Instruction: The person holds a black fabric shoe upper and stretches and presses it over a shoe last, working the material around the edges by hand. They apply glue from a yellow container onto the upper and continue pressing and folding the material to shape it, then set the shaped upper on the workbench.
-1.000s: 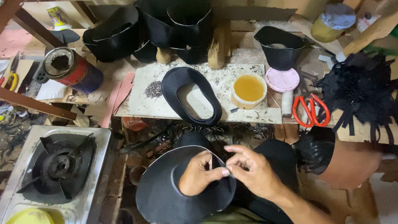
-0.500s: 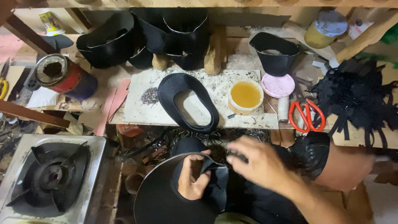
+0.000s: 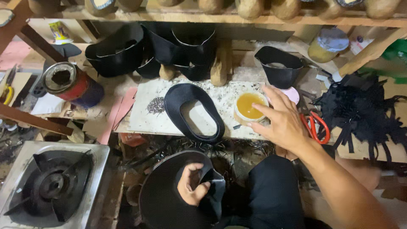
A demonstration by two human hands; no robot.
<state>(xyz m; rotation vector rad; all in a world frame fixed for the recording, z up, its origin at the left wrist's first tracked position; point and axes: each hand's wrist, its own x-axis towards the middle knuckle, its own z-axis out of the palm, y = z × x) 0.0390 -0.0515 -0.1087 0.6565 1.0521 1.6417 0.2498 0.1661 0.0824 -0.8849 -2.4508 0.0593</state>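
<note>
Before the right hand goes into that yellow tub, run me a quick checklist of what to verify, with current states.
1. Left hand gripping the black hat piece: ok.
2. Right hand empty, fingers spread: ok.
3. Tub of yellow glue uncovered, upright: ok.
4. Right hand touching the tub: cannot tell; it is at the rim.
5. Red-handled scissors apart from the tub: ok, partly under the hand.
6. Black oval ring flat on the white board: ok.

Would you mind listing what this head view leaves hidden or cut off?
- Red-handled scissors: partly hidden behind the right hand.
- Black hat piece: cut off by the bottom edge; the left hand covers its inside.
- Gas stove: cut off at the left and bottom edges.
</note>
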